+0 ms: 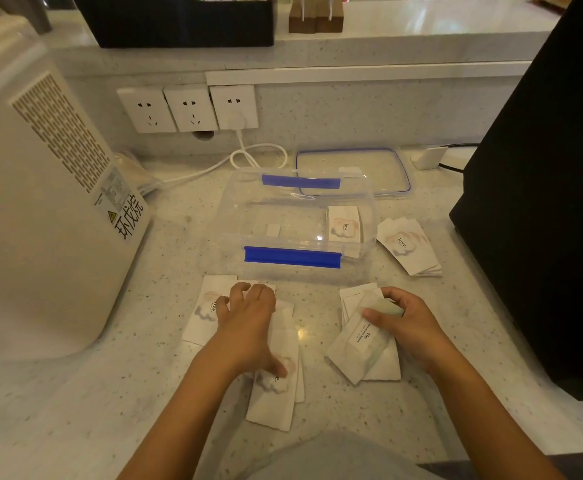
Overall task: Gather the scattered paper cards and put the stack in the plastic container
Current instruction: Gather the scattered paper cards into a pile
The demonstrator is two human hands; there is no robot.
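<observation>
- Cards lay in loose piles around the plastic container (300, 233), one stack already inside (344, 224), another just right of it (408, 244)
- I had the left hand (248, 323) spread flat on its pile (272, 386); right hand (404, 323) pinching a fanned stack (362, 348)
- Sliding could scatter cards or crease corners
- Print read "love."; one card perhaps "The"

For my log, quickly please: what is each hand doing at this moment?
Left hand: open, fingers spread, pressing flat on the loose cards.
Right hand: fingers closed on a small stack of cards.
</observation>
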